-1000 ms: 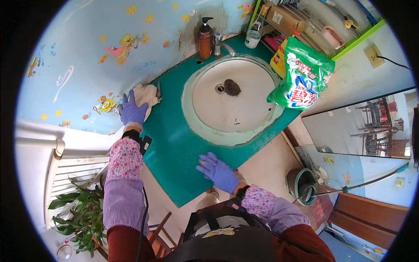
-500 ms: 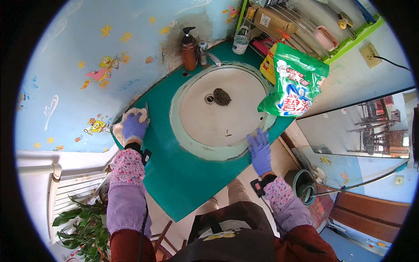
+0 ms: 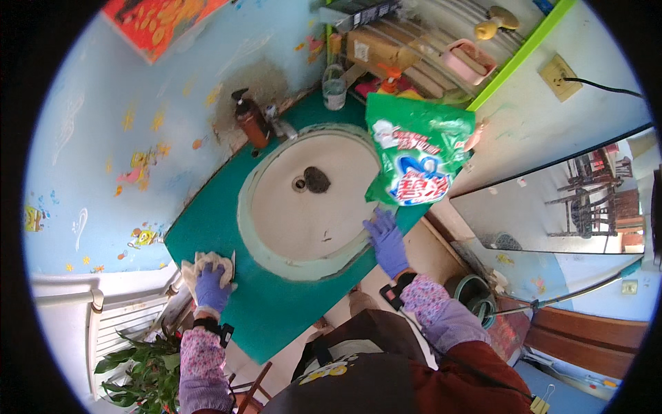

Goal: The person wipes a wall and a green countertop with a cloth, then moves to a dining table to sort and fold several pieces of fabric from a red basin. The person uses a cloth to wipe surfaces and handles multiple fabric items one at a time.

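Observation:
My left hand (image 3: 213, 286), in a purple glove, presses a crumpled cream cloth (image 3: 195, 268) onto the left edge of the green countertop (image 3: 276, 310), its fingers bent over the cloth. A thin pale piece sticks up beside the cloth; I cannot tell what it is. My right hand (image 3: 387, 243), gloved likewise, rests with its fingers stretched out on the right front rim of the white oval sink (image 3: 296, 228). Next to the drain in the sink lies a dark, rounded, mottled thing (image 3: 317, 180). A green detergent bag (image 3: 419, 155) stands just beyond my right hand.
Behind the sink are a brown pump bottle (image 3: 250, 123), a faucet (image 3: 279, 124) and a clear bottle (image 3: 334, 90). A rack (image 3: 503, 76) holding a cardboard box and a pink soap dish rises at the back right. Lower left stands a leafy plant (image 3: 141, 369); a bucket (image 3: 472, 293) is at right.
My view has shifted, so the sink sits lower and further left. My left hand and the cloth have come nearer along the counter's left edge. My right hand stays at the sink rim.

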{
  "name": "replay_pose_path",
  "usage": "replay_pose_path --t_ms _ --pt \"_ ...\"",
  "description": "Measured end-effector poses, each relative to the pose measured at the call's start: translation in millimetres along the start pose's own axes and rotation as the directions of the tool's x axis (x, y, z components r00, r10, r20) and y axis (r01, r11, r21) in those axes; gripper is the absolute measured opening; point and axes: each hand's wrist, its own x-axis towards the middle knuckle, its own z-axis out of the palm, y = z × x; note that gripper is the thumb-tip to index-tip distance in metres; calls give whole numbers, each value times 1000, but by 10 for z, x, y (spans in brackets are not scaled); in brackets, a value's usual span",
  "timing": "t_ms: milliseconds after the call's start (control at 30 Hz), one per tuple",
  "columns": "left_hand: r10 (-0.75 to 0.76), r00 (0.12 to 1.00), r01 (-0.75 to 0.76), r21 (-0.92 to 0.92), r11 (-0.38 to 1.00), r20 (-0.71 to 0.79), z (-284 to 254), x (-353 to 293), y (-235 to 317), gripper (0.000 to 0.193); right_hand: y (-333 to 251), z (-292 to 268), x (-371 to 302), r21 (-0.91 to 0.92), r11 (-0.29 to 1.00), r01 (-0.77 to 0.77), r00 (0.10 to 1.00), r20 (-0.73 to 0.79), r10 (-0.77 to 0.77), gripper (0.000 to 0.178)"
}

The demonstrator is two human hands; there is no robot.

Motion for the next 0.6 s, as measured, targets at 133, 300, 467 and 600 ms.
replay_pose_path --t_ms 133,300,467,600 --pt "-127 992 126 -66 990 1 -663 108 542 81 -44 59 -40 64 991 114 987 103 -120 46" --pt "108 928 -297 -537 789 -355 -1348 1174 1906 99 -35 33 -47 164 982 92 993 52 -102 46" --pt "67 922 -382 -924 -9 -381 -1857 2308 3226 64 -52 -75 14 143 984 107 985 120 -125 44" --pt "140 947 -208 -883 -420 -290 -1877 2426 3529 26 -56 -110 20 152 978 144 986 66 -156 43"
